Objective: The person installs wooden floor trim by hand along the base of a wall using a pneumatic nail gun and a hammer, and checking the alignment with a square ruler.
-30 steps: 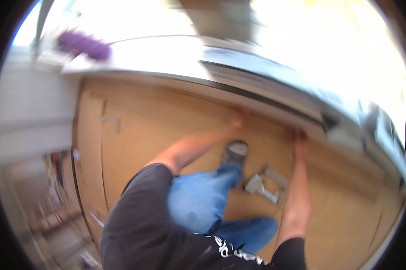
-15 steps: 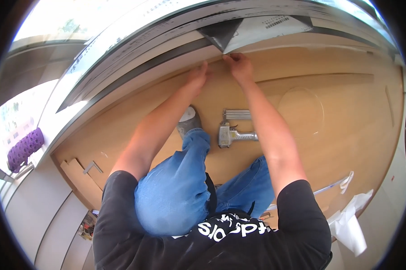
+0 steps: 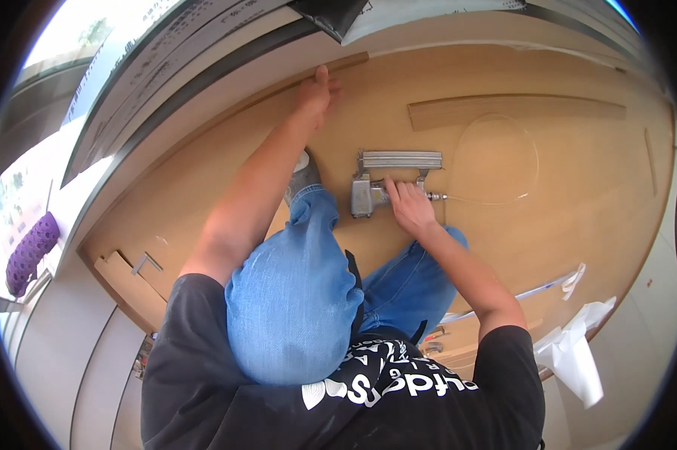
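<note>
A silver nail gun (image 3: 362, 196) lies on the wide brown board (image 3: 226, 187), its long magazine on the far side. My right hand (image 3: 412, 206) is closed over its handle, near the hose fitting. A clear thin air hose (image 3: 537, 161) loops away to the right. Farther off, my left hand (image 3: 317, 97) is at a narrow wooden strip (image 3: 349, 63) along the foot of a pale upright panel (image 3: 233, 82). The thumb points toward that strip, while the other fingers look apart and slightly smeared.
Another flat wooden strip (image 3: 518, 107) lies on the board at the right. An L-shaped metal piece (image 3: 147, 262) rests at the left, beyond which is a purple perforated object (image 3: 32, 253). Crumpled white sheeting (image 3: 574, 349) hangs over the near right edge. My bent knee (image 3: 293, 307) takes up the middle.
My right hand has left the foot of the panel and come back onto the nail gun's handle. My left hand stays by the panel. The view has shifted slightly.
</note>
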The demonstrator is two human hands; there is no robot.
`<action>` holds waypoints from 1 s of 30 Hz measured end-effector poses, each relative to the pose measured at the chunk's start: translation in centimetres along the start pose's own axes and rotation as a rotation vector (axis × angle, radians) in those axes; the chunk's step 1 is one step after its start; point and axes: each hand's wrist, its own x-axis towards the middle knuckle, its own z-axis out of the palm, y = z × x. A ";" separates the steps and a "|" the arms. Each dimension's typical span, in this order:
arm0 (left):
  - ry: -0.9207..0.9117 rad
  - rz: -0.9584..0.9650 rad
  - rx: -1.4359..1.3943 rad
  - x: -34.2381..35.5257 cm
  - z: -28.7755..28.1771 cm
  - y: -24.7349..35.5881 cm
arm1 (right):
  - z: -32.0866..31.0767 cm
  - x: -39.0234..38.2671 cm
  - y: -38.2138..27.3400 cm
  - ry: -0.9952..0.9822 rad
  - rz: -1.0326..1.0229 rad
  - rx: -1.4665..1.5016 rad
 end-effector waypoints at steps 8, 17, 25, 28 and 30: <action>-0.117 0.072 -0.083 0.3 0.7 -1.1 | -4.2 5.7 0.2 -0.299 -0.102 -0.114; -0.079 0.206 -0.299 1.1 2.9 -1.5 | -7.6 14.6 6.2 0.115 -0.181 -0.374; 0.010 0.154 -0.513 0.1 3.8 -0.9 | -6.7 15.9 6.1 0.160 -0.202 -0.405; 0.051 0.135 -0.511 0.1 4.2 -0.8 | -6.2 16.1 6.4 0.176 -0.202 -0.406; 0.074 0.120 -0.501 0.1 4.5 -1.0 | -5.8 16.0 6.4 0.198 -0.200 -0.416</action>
